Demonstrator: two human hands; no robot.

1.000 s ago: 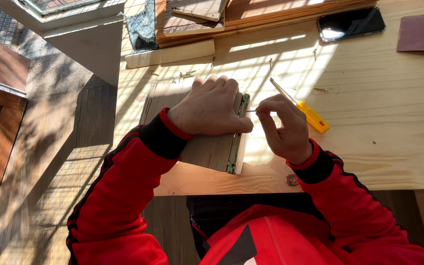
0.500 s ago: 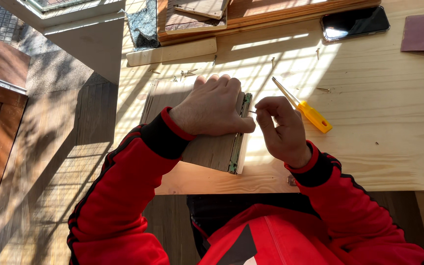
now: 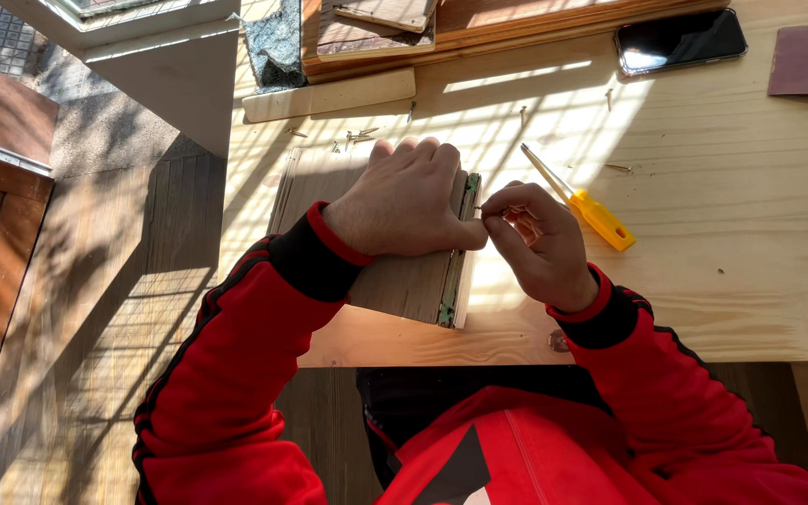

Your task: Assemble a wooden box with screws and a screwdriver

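Sunlit pale wood surface fills my view, and a grey-brown panel lies near its front edge. My left hand presses flat on the panel, fingers spread. My right hand, just right of the panel, pinches a small screw. Beyond it lies a yellow-handled screwdriver, with a dark phone further back

Left hand atop wooden panel

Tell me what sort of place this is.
Probably a sunlit home woodworking spot: a bare pine workbench with loose screws, a yellow-handled screwdriver, sandpaper and wood offcuts.
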